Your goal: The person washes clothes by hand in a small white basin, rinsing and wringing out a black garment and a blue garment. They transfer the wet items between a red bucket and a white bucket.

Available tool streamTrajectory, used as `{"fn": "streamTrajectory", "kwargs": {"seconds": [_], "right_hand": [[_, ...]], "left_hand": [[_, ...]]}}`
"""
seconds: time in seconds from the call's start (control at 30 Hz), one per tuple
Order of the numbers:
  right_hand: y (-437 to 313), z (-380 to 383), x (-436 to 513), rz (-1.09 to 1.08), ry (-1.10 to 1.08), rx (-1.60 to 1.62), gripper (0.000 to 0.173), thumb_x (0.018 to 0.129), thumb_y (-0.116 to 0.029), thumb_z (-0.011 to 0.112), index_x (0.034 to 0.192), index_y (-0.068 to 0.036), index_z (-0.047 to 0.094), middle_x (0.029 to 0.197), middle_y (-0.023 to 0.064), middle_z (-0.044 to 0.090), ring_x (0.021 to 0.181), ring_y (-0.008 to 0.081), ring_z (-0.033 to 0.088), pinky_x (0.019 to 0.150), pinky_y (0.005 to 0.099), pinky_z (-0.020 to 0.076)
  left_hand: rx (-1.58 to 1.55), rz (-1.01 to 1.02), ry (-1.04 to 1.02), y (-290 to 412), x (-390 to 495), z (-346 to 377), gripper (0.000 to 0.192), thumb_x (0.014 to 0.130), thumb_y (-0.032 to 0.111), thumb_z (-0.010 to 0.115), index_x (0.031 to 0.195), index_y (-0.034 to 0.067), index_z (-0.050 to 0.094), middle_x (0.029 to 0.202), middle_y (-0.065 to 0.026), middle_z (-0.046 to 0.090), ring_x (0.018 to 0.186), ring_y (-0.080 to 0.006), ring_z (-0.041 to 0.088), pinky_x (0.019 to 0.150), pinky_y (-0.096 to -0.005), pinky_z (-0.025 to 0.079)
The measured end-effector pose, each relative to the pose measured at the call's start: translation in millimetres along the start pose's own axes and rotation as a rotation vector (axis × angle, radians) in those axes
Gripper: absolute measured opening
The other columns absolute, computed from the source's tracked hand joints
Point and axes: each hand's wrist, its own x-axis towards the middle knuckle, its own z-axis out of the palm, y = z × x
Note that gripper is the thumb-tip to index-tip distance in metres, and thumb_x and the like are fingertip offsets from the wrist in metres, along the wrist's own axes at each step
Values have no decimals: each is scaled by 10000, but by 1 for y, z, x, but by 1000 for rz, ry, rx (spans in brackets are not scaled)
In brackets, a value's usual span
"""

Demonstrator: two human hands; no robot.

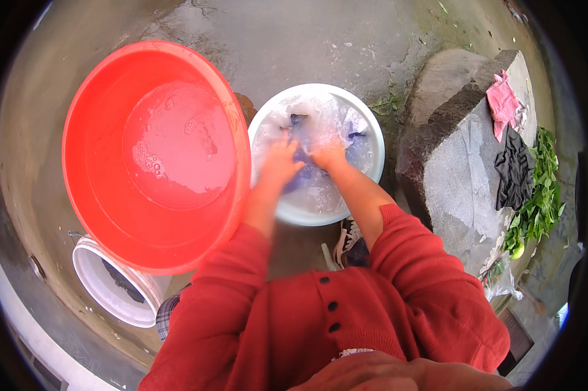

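Observation:
A white plastic basin [379, 146] holds sudsy water and wet cloth [301, 168] with purple and pale parts. My left hand [280, 159] is at the basin's left side, fingers spread, over the cloth; no grip shows. My right hand [329, 154] reaches down into the suds at the middle, against the cloth; its fingers are partly hidden by foam, so I cannot tell if they hold it. Touching the basin on the left is a large red plastic tub [98, 195] with shallow water and some bubbles.
A white bucket [86, 303] stands below the tub, at lower left. On the right, a stone slab [462, 181] carries a pink cloth [503, 102] and a black cloth [514, 171], beside leafy greens [543, 181] and a clear plastic bag [504, 283]. The concrete floor [294, 39] looks wet.

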Motion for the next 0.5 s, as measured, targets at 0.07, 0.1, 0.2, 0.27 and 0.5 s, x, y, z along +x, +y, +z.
{"fn": "streamTrajectory", "kwargs": {"seconds": [0.07,0.1,0.2,0.27,0.5], "right_hand": [[2,11,20,-30,-87,35,612,840,-460,585,1371,-189,448,1445,145,376,1361,328,298,1067,551,283],[3,16,29,-56,-132,68,597,841,-455,583,1359,-183,463,1432,148,394,1350,327,316,1067,541,289],[6,20,44,-169,-272,243,555,844,-440,577,1322,-165,507,1393,155,446,1318,323,371,1066,510,305],[11,5,46,-236,-295,316,530,847,-429,573,1298,-153,536,1367,159,481,1297,321,408,1065,489,316],[24,-124,-18,-218,141,1056,362,913,-325,525,1033,-11,657,996,182,675,926,284,638,824,359,467]], "left_hand": [[-70,-92,-154,-9,20,7,625,831,433,581,1376,168,429,1444,-175,343,1329,-320,337,1087,-437,292],[3,-131,-189,-13,27,12,539,852,428,538,1314,153,502,1372,-186,436,1266,-322,421,1057,-444,325],[173,-25,10,-20,37,24,470,893,422,434,1196,110,612,1255,-196,563,1154,-339,540,1003,-452,381],[172,-2,113,-17,38,21,470,897,411,418,1162,86,632,1221,-202,583,1123,-343,562,990,-448,394],[-481,-168,554,21,-3,-29,955,644,241,823,1409,27,292,1330,-251,408,1203,-401,455,998,-415,400]]}}
